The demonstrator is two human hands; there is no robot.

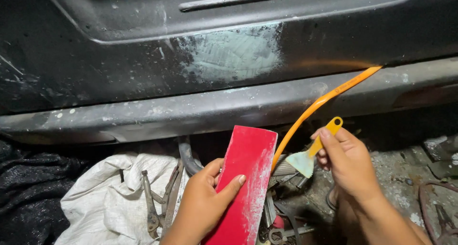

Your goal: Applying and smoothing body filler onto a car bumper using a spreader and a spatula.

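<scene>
Two bare hands low in the view, in front of a dark car body panel [119,68] with a pale green-white filler patch [234,54] sanded on it. Left hand [202,204] gripping a red flat board [245,178] from behind, thumb across the front face, fingers [210,168] wrapped on the left edge; board tilted, upper end toward the panel, white dusty smear along its right side. Right hand [348,161] closed on the yellow handle of a small putty scraper [312,152], blade pale green with filler, pointing down-left, near the right edge of the red board but apart from it. Behind the scraper, a long orange pry tool [324,99], curved, upper end reaching the seam of the panel at the right, lower end going down behind the board. Under the panel, a grey bumper strip [191,114] across the whole width. On the ground at the left, a white woven sack [105,197] with old pliers [152,202] on it, beside a black cloth [28,187]. More rusty tools [281,226] between the two wrists, not clear which kinds. Dirty ground [405,173] at the right.
</scene>
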